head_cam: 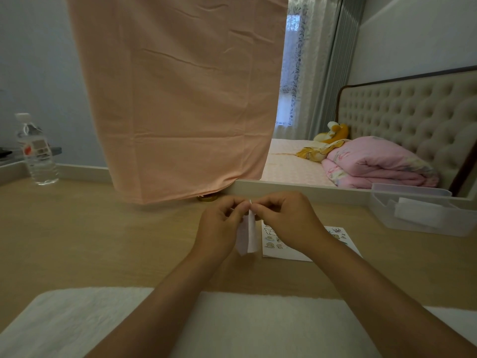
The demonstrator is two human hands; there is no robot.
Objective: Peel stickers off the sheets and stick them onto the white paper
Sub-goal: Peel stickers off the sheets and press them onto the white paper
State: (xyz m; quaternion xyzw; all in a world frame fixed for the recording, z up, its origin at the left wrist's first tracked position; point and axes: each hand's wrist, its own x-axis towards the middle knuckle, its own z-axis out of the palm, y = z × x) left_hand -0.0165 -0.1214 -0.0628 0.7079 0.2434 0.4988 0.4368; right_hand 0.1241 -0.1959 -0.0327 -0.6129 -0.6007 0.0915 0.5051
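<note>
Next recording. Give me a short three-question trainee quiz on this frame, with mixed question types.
1. True or false: the small sticker sheet lies flat on the table.
2. Which has a grip on that sheet: A) the left hand only, B) the right hand only, C) both?
3. Fill in: the water bottle stands at the table's far ___ side.

Key: 1 false, it hangs raised between the fingertips; 2 C; 3 left.
</note>
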